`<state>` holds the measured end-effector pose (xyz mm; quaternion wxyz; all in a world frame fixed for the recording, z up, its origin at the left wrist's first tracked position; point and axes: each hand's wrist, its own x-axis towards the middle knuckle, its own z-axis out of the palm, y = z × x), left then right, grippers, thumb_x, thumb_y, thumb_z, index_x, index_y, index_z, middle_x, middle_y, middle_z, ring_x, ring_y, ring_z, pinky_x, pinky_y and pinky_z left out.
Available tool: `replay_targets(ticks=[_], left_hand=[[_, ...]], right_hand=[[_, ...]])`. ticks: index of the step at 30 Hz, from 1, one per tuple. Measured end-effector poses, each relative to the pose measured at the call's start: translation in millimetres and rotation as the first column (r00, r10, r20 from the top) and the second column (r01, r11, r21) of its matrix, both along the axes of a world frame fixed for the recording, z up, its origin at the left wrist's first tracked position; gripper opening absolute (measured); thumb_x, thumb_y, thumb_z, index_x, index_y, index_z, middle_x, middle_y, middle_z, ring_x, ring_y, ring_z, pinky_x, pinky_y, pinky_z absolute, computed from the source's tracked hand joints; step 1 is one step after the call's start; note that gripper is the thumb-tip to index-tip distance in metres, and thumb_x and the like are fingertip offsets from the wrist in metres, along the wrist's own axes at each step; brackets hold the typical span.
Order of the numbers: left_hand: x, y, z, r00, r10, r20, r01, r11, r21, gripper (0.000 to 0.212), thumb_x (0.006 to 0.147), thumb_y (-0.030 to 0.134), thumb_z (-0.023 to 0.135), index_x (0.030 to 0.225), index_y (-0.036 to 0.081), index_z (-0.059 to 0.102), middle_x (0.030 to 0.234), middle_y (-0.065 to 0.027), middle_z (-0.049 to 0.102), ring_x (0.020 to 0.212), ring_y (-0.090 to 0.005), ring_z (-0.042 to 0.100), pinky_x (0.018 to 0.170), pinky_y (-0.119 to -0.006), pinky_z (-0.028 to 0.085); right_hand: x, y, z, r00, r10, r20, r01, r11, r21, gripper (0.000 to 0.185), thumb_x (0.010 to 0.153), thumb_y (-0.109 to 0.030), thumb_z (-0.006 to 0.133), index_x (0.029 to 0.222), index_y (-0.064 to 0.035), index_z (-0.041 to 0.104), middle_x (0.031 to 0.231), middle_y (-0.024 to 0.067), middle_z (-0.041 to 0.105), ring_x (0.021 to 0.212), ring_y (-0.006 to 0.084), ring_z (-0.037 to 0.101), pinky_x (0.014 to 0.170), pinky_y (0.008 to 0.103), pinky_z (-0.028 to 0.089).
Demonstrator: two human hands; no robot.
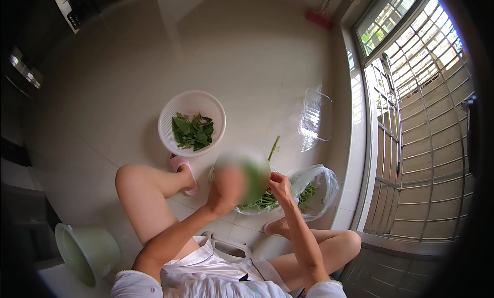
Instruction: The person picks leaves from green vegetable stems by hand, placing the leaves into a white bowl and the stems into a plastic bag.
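Observation:
My left hand (225, 188) is over a pile of green stems (266, 201), largely lost in a blurred patch that hides its fingers and whatever they touch. My right hand (281, 188) is just right of this blur, thumb and fingertips drawn together at its edge; what lies between them is unclear. One thick green stem (274, 148) sticks up beyond the right fingertips, its lower end hidden. Clear plastic bagging (332, 184) surrounds more stems at the right. Past my left foot, a white plastic colander (165, 134) holds torn green leaves (193, 132).
A clear plastic tray (315, 114) lies on the tiled floor (239, 59) near the right wall. Behind my left side a pale green bucket (96, 248) is tipped over. A barred door (428, 143) lines the right, and a red broom head (318, 19) rests far back.

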<state>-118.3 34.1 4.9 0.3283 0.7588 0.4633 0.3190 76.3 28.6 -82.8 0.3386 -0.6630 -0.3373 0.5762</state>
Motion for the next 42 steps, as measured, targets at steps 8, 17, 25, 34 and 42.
replay_targets(ticks=[8, 17, 25, 34, 42], left_hand=[[34.7, -11.9, 8.3, 0.924, -0.054, -0.378, 0.222, 0.882, 0.415, 0.022, 0.067, 0.007, 0.053, 0.087, 0.006, 0.06, 0.1, -0.0029, 0.053, 0.109, -0.023, 0.039, 0.098, -0.046, 0.018], [67.0, -29.3, 17.1, 0.991, -0.107, -0.083, 0.123, 0.967, 0.222, 0.013, 0.062, 0.011, 0.065, 0.071, 0.005, 0.058, 0.071, -0.0059, 0.057, 0.077, -0.021, 0.052, 0.082, -0.038, 0.036], [107.4, -41.1, 0.5, 0.986, -0.161, -0.032, 0.162, 0.986, 0.03, 0.012, 0.061, 0.009, 0.065, 0.07, 0.003, 0.06, 0.071, -0.0063, 0.059, 0.071, -0.0192, 0.053, 0.066, -0.03, 0.042], [106.1, -26.3, -94.3, 0.833, -0.42, -0.359, 0.34, 0.902, -0.266, 0.02, 0.058, 0.014, 0.066, 0.075, 0.004, 0.063, 0.071, -0.0083, 0.062, 0.064, -0.0155, 0.06, 0.062, -0.026, 0.047], [206.9, -20.1, -101.3, 0.941, -0.312, 0.129, 0.294, 0.57, -0.767, 0.036, 0.066, 0.012, 0.066, 0.093, -0.008, 0.052, 0.074, -0.0098, 0.059, 0.064, -0.0119, 0.056, 0.058, -0.023, 0.046]], right_hand=[[12.5, -29.8, 85.5, 0.819, 0.252, 0.516, -0.454, 0.834, 0.313, 0.01, 0.069, -0.009, 0.058, 0.076, -0.0021, 0.059, 0.068, 0.0123, 0.057, 0.057, 0.0216, 0.056, 0.054, 0.0288, 0.043], [29.7, -44.2, 116.5, 0.988, 0.059, 0.143, -0.122, 0.869, 0.48, 0.008, 0.072, -0.005, 0.058, 0.076, 0.0017, 0.057, 0.06, 0.0043, 0.056, 0.055, 0.0056, 0.046, 0.05, 0.0211, 0.039], [69.5, -56.1, 129.1, 0.948, -0.124, -0.293, 0.266, 0.815, 0.515, 0.01, 0.074, -0.007, 0.057, 0.077, 0.0023, 0.058, 0.063, 0.0032, 0.056, 0.055, 0.0066, 0.049, 0.049, 0.0195, 0.04], [198.7, -116.4, 201.6, 0.527, -0.655, -0.541, 0.711, -0.009, 0.704, 0.008, 0.079, -0.009, 0.053, 0.082, -0.0019, 0.057, 0.073, 0.0052, 0.058, 0.057, 0.0067, 0.05, 0.052, 0.017, 0.042], [224.8, -131.0, 178.7, 0.435, -0.703, -0.562, 0.767, -0.037, 0.64, 0.008, 0.079, -0.008, 0.053, 0.084, -0.0026, 0.056, 0.075, 0.0049, 0.058, 0.058, 0.0064, 0.05, 0.053, 0.0173, 0.041]])
